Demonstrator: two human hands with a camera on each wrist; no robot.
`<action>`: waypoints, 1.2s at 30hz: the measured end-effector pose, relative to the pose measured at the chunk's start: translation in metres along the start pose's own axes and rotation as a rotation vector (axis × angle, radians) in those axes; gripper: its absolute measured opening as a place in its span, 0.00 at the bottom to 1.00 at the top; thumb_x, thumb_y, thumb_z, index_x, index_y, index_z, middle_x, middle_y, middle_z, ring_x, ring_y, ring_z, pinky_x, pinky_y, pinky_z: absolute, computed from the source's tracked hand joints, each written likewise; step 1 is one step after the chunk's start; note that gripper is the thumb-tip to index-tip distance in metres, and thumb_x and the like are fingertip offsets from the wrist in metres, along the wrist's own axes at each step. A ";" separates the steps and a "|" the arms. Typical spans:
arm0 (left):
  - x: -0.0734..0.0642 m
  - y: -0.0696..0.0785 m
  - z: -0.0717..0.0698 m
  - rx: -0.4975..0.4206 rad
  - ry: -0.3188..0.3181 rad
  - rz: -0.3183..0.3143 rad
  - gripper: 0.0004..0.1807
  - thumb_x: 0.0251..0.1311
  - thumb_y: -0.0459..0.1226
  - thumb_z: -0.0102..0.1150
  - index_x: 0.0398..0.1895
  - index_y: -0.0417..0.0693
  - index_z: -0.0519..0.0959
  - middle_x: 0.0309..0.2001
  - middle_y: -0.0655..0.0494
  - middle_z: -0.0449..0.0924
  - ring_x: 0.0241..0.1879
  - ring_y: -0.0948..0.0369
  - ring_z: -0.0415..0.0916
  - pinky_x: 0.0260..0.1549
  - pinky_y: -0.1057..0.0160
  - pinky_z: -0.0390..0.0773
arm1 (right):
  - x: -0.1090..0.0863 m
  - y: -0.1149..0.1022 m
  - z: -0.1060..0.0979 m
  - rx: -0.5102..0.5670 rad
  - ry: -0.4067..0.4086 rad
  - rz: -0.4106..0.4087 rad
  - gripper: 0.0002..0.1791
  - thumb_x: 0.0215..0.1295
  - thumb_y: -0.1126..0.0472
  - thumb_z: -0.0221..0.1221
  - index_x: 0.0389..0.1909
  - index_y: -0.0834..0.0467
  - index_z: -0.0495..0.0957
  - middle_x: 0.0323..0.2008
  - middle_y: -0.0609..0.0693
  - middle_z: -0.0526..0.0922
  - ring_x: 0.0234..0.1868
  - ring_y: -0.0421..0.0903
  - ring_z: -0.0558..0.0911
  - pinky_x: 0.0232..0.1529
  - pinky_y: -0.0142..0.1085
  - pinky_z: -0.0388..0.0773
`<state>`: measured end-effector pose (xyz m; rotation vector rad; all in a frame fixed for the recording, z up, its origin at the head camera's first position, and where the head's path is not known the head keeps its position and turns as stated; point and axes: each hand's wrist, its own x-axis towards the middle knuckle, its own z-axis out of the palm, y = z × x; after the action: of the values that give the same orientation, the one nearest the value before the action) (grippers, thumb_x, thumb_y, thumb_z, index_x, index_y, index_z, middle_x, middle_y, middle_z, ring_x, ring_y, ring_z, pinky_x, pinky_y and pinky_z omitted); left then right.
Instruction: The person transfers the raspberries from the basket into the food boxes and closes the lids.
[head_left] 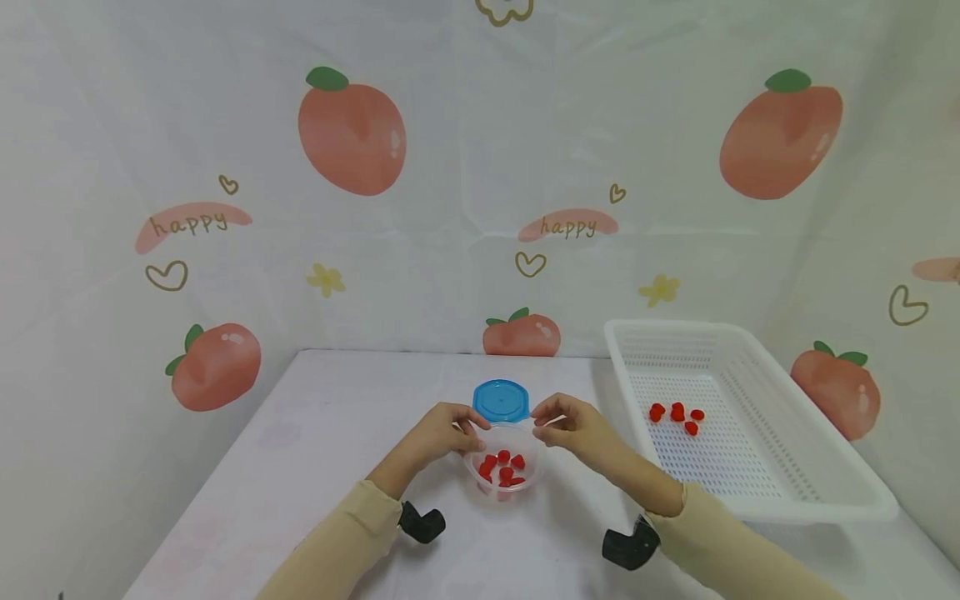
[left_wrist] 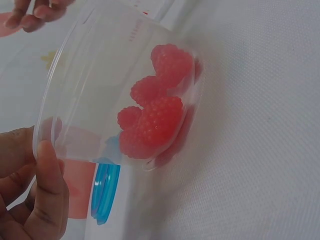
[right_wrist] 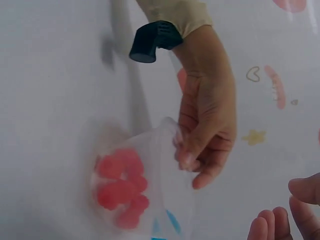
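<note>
A clear round plastic tub (head_left: 501, 495) stands on the table with several red raspberries (left_wrist: 160, 122) inside. My left hand (head_left: 448, 427) pinches its rim on the left side, thumb and fingers on either side of the wall (left_wrist: 45, 172). To the right of the rim, my right hand (head_left: 570, 425) hovers with loosely bent fingers, apart from the tub and holding nothing visible. The right wrist view shows part of that hand (right_wrist: 295, 212) at the lower right. Just behind the tub lies a blue lid (head_left: 501, 401), close to the right fingertips.
A white perforated basket (head_left: 806, 500) occupies the right side of the table, with several more raspberries (head_left: 677, 412) on its floor. Behind the white table (head_left: 337, 392) hangs a backdrop cloth printed with fruit. Black wrist cameras (head_left: 632, 545) sit under both forearms.
</note>
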<state>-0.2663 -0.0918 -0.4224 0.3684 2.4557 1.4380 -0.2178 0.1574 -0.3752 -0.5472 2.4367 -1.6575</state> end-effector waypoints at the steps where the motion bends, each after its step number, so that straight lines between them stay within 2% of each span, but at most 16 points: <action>1: 0.000 0.000 0.000 -0.003 0.000 0.002 0.13 0.52 0.34 0.70 0.42 0.44 0.83 0.28 0.53 0.75 0.26 0.59 0.74 0.29 0.65 0.81 | -0.001 -0.003 -0.003 0.006 0.005 -0.004 0.16 0.65 0.63 0.60 0.49 0.68 0.72 0.44 0.61 0.78 0.43 0.52 0.81 0.44 0.35 0.82; 3: 0.000 0.000 0.000 -0.007 -0.001 0.004 0.13 0.52 0.34 0.70 0.42 0.44 0.83 0.28 0.53 0.75 0.26 0.59 0.74 0.29 0.65 0.81 | -0.001 -0.010 -0.011 0.015 0.019 -0.007 0.16 0.66 0.62 0.59 0.50 0.67 0.72 0.45 0.61 0.77 0.44 0.51 0.81 0.45 0.34 0.81; 6: 0.000 -0.001 0.000 -0.007 -0.002 0.004 0.13 0.52 0.34 0.70 0.42 0.44 0.83 0.28 0.53 0.75 0.26 0.59 0.74 0.29 0.65 0.81 | -0.001 -0.017 -0.025 0.022 0.071 -0.024 0.16 0.67 0.62 0.59 0.50 0.67 0.72 0.46 0.60 0.77 0.42 0.44 0.81 0.45 0.32 0.80; 10: 0.001 -0.001 0.000 -0.003 -0.001 0.000 0.13 0.52 0.34 0.71 0.41 0.45 0.83 0.28 0.53 0.75 0.26 0.59 0.74 0.30 0.64 0.81 | 0.003 -0.022 -0.049 0.065 0.158 -0.093 0.14 0.67 0.64 0.59 0.49 0.67 0.72 0.42 0.51 0.78 0.39 0.38 0.81 0.43 0.28 0.80; 12: 0.001 -0.001 0.000 0.000 -0.002 -0.001 0.13 0.52 0.34 0.71 0.42 0.45 0.83 0.28 0.53 0.75 0.26 0.59 0.74 0.30 0.64 0.81 | 0.005 -0.022 -0.063 0.112 0.195 -0.139 0.10 0.67 0.66 0.58 0.47 0.63 0.74 0.40 0.46 0.78 0.39 0.36 0.81 0.42 0.27 0.80; 17: 0.001 -0.001 0.000 0.010 0.001 -0.001 0.13 0.52 0.34 0.70 0.42 0.44 0.83 0.28 0.53 0.75 0.26 0.59 0.74 0.30 0.64 0.81 | 0.008 -0.019 -0.097 0.243 0.269 -0.207 0.08 0.68 0.67 0.56 0.44 0.51 0.75 0.39 0.41 0.78 0.38 0.35 0.81 0.43 0.25 0.79; 21: 0.000 0.000 0.001 0.014 0.003 -0.001 0.13 0.52 0.34 0.70 0.43 0.45 0.83 0.28 0.53 0.75 0.26 0.59 0.74 0.31 0.63 0.81 | 0.007 -0.008 -0.121 0.316 0.318 -0.215 0.08 0.69 0.66 0.55 0.44 0.51 0.75 0.39 0.41 0.78 0.38 0.36 0.81 0.42 0.24 0.79; 23: 0.000 0.001 0.001 0.016 0.003 -0.002 0.13 0.52 0.34 0.70 0.42 0.45 0.83 0.28 0.53 0.75 0.26 0.59 0.74 0.31 0.64 0.81 | 0.006 0.001 -0.132 0.309 0.332 -0.206 0.07 0.70 0.65 0.54 0.44 0.51 0.75 0.39 0.41 0.78 0.37 0.36 0.81 0.42 0.23 0.78; 28: 0.000 0.001 0.001 0.014 0.000 -0.003 0.13 0.52 0.34 0.70 0.42 0.45 0.83 0.28 0.53 0.75 0.26 0.59 0.74 0.31 0.64 0.81 | 0.000 0.026 -0.155 0.219 0.302 -0.134 0.06 0.71 0.63 0.53 0.46 0.50 0.73 0.38 0.39 0.78 0.37 0.33 0.81 0.42 0.22 0.78; 33: 0.001 0.000 0.001 0.016 0.003 -0.005 0.13 0.52 0.34 0.70 0.42 0.45 0.83 0.28 0.53 0.75 0.26 0.59 0.74 0.31 0.63 0.81 | -0.007 0.044 -0.172 0.167 0.189 -0.082 0.08 0.72 0.65 0.51 0.46 0.50 0.73 0.39 0.37 0.80 0.38 0.34 0.81 0.42 0.24 0.79; 36: 0.001 0.000 0.001 0.015 0.002 -0.001 0.13 0.52 0.34 0.70 0.42 0.45 0.83 0.28 0.53 0.75 0.26 0.59 0.74 0.31 0.62 0.82 | -0.011 0.052 -0.180 0.097 0.130 -0.061 0.10 0.73 0.65 0.50 0.46 0.47 0.74 0.39 0.35 0.79 0.39 0.33 0.81 0.42 0.24 0.79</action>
<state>-0.2665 -0.0909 -0.4223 0.3690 2.4695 1.4212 -0.2760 0.3350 -0.3559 -0.5202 2.4346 -1.8803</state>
